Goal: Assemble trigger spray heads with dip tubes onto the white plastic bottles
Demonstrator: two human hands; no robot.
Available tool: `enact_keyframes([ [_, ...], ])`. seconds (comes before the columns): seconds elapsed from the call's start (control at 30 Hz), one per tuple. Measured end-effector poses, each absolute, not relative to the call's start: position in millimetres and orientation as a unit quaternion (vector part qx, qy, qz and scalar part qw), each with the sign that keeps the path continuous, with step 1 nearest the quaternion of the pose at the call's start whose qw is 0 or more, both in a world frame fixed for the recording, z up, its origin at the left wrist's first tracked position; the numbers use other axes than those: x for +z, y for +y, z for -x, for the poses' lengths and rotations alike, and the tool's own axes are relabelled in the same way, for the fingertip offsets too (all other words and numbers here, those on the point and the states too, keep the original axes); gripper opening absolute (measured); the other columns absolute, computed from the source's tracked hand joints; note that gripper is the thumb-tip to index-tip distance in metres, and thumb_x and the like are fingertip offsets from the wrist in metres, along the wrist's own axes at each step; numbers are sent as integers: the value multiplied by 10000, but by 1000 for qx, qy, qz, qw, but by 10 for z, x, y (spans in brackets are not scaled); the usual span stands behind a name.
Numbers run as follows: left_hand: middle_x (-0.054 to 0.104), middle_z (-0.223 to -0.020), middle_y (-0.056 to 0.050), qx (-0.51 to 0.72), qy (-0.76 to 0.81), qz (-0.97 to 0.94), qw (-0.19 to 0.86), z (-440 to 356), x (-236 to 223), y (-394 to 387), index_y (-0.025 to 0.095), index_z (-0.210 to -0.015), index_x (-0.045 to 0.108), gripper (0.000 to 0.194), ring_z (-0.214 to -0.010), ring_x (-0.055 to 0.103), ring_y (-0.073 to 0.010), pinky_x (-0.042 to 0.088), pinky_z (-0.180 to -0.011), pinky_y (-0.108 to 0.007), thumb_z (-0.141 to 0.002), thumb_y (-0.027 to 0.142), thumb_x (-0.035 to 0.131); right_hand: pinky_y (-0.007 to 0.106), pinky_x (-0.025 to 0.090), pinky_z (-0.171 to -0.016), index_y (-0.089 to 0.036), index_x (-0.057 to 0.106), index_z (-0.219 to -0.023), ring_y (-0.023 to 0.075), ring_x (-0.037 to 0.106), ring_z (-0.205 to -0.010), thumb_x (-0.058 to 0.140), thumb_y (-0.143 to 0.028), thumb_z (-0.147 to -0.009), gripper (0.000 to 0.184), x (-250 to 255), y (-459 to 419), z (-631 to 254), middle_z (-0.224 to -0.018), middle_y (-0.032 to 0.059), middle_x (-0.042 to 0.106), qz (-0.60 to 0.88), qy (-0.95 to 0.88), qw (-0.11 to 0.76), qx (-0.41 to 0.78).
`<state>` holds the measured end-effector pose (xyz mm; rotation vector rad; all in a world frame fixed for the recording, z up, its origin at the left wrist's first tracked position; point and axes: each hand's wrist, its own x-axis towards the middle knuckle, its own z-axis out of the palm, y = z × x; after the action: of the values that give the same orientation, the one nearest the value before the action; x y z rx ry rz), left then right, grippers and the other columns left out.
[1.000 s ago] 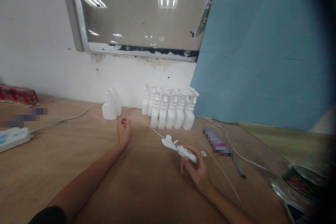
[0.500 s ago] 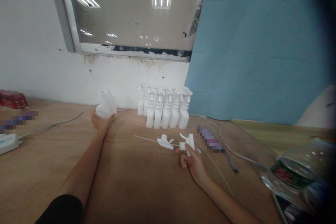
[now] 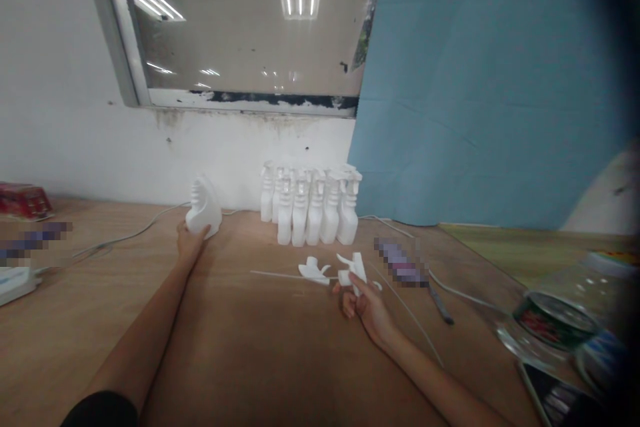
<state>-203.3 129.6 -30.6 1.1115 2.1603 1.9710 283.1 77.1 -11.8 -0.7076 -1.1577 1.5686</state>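
At the left rear of the table, my left hand [image 3: 192, 239] grips the lower part of a white plastic bottle [image 3: 204, 210] that has no spray head on it. My right hand [image 3: 367, 307] is closed on a white trigger spray head [image 3: 357, 273], whose thin dip tube [image 3: 280, 274] points left. A second white spray head [image 3: 314, 269] lies on the table just left of that hand, and a thin tube [image 3: 415, 323] lies to the right. Several white spray bottles [image 3: 315, 213], with heads on, stand in a tight group against the wall between my hands.
On the right are a blurred purple item [image 3: 400, 263], a dark-tipped tool [image 3: 441, 307], a large clear bottle [image 3: 555, 320] and a phone [image 3: 555, 393]. A white power strip [image 3: 17, 283] and a red package [image 3: 24, 201] sit far left. Cables [image 3: 125, 237] run along the wall.
The white bottle in my left hand has turned and come slightly nearer to me. The tube of the spray head in my right hand has tipped a little lower at its left end.
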Motion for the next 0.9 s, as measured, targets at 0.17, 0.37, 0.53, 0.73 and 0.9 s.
enact_keyframes([
  [0.17, 640, -1079, -138, 649, 670, -352, 75, 2002, -278, 1225, 144, -1072, 572, 623, -1046, 590, -336, 441, -929, -479, -568, 434, 792, 250, 365, -395, -154, 613, -747, 78, 440, -376, 635, -417, -819, 274, -66, 748, -2851, -775, 64, 703, 293, -469, 497, 669],
  [0.37, 664, -1133, -96, 687, 551, -427, 204, 1615, -258, 890, 157, -1167, 577, 701, -1035, 620, -265, 490, -906, -379, -562, 412, 822, 255, 361, -421, -159, 611, -732, 103, 461, -396, 609, -437, -828, 295, 28, 767, -2930, -654, 56, 669, 295, -459, 486, 682],
  [0.53, 698, -1050, -98, 689, 490, -422, 329, 1275, -227, 626, 140, -1147, 612, 645, -898, 670, -259, 548, -753, -338, -595, 396, 828, 247, 352, -426, -175, 618, -766, 99, 431, -401, 603, -430, -836, 264, 135, 862, -3085, -564, 8, 588, 271, -419, 528, 687],
  [0.73, 716, -925, -105, 701, 451, -371, 409, 1078, -187, 588, 111, -1075, 624, 545, -745, 691, -234, 562, -624, -300, -649, 398, 805, 215, 319, -405, -204, 563, -748, 81, 377, -393, 644, -369, -802, 192, 230, 973, -3254, -517, -38, 481, 245, -365, 595, 673],
  [0.9, 724, -936, -97, 719, 444, -327, 423, 1052, -167, 590, 136, -1061, 621, 485, -797, 703, -259, 584, -654, -323, -715, 458, 732, 206, 280, -381, -209, 507, -709, 72, 330, -379, 659, -339, -783, 213, 218, 984, -3256, -491, -60, 415, 257, -331, 611, 672],
])
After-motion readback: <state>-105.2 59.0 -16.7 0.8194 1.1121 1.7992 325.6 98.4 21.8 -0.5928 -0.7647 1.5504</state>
